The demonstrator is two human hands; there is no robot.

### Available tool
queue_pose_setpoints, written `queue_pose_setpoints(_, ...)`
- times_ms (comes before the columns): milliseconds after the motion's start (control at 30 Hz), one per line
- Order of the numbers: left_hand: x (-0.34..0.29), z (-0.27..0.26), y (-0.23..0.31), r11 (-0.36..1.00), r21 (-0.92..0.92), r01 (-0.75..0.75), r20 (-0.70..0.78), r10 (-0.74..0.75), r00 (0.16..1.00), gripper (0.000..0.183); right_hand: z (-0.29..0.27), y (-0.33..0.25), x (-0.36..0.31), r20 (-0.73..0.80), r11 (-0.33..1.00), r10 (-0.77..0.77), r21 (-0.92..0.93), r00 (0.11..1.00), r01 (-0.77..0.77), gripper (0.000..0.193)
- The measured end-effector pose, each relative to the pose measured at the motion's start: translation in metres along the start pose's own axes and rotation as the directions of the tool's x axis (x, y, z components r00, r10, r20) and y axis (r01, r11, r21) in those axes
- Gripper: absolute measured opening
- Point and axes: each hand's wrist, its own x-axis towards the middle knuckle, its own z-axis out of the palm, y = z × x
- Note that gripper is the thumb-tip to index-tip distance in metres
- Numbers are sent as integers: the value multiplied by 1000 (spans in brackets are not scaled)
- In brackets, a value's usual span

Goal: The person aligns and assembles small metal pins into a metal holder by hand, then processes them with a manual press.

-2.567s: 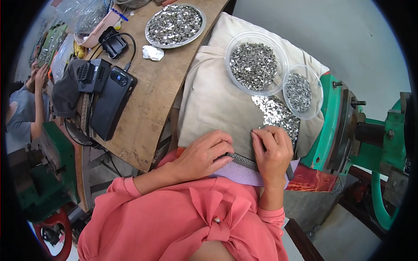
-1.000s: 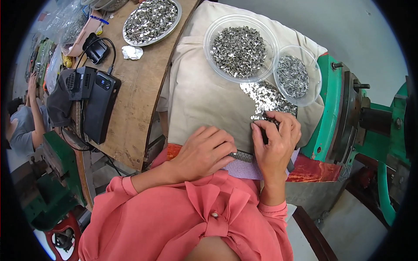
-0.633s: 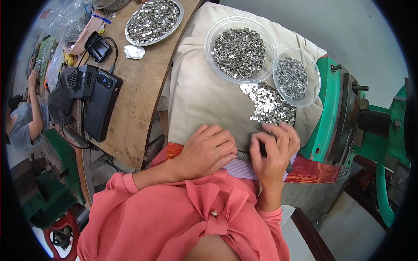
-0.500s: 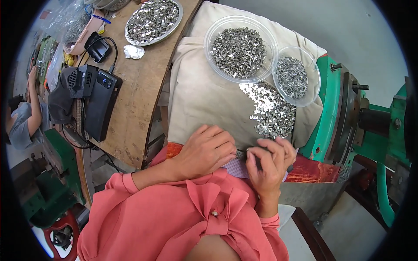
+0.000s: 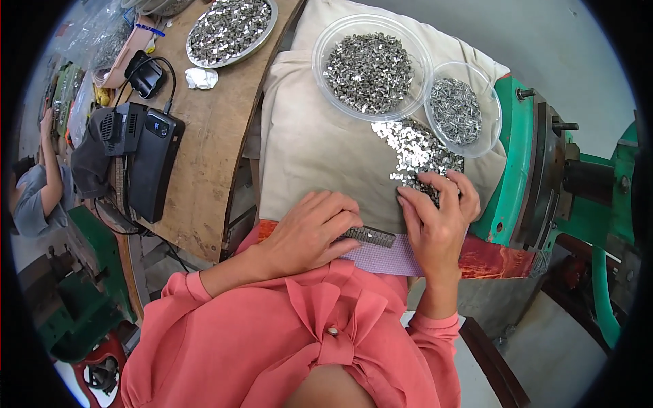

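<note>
My left hand (image 5: 309, 228) is closed around one end of a dark grey, ridged metal strip (image 5: 373, 236), which lies low over a lilac woven cloth (image 5: 388, 257). Most of the gripped end is hidden by my fingers. At the near edge of a loose pile of small shiny metal pieces (image 5: 411, 149), my right hand (image 5: 442, 217) reaches with fingers bent and apart, and I see nothing held in it. Behind the pile stand a large clear round tub (image 5: 325, 88) of small metal pieces (image 5: 371, 71) and a smaller clear tub (image 5: 495, 126) of thin metal pins (image 5: 454, 110).
Beige cloth (image 5: 292, 136) covers the work surface. Green machinery (image 5: 510, 163) borders it on the right. On the wooden table (image 5: 204, 163) at left are a plate of metal pieces (image 5: 231, 30), crumpled white tissue (image 5: 202, 78) and a black power bank (image 5: 156, 163) with cables. Another person (image 5: 44, 183) sits far left.
My right hand has moved away from my left, up and rightward to the pile. More of the metal strip shows beside my left hand. The view has shifted slightly.
</note>
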Motion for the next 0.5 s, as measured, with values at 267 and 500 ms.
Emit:
queue_pose_setpoints(267,7,5,9,995,99,-29,-23,31,999,26,-1,-5,24,120,994,-107,20,987,105,14)
queue_pose_setpoints(500,13,12,12,984,168,-66,-31,73,997,17,9,-5,12,35,996,-86,1,996,86,14)
